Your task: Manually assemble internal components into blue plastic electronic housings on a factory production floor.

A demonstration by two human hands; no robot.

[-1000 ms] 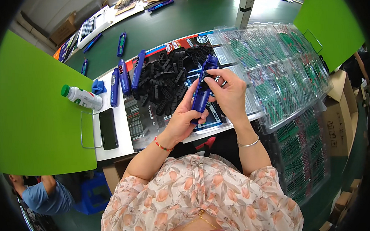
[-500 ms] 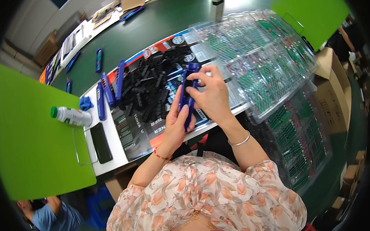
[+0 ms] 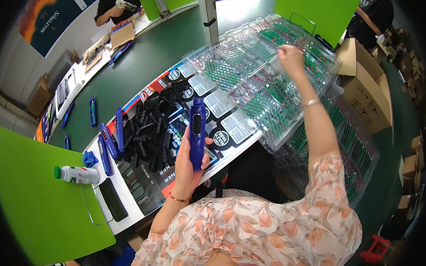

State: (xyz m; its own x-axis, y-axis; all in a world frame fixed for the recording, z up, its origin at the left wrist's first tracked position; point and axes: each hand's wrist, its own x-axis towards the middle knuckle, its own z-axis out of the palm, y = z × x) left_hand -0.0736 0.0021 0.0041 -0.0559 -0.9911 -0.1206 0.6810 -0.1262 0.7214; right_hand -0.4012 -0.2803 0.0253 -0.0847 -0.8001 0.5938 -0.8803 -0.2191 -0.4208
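Pile of black plastic parts just left of centre. Blue casings lined up at its 9 o'clock edge. White bottle with green cap lying on its side at 8 o'clock, black phone below it. Open cardboard box at 2 o'clock.

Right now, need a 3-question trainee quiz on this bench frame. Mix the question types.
1. True or false: the left hand holds the long blue plastic casing upright.
2. The right hand reaches over: A) the clear plastic trays of green parts, B) the white bottle with a green cap, C) the brown cardboard box?
3. What lies left of the casing on the bench?

Key: 1 true; 2 A; 3 the pile of small black plastic parts.
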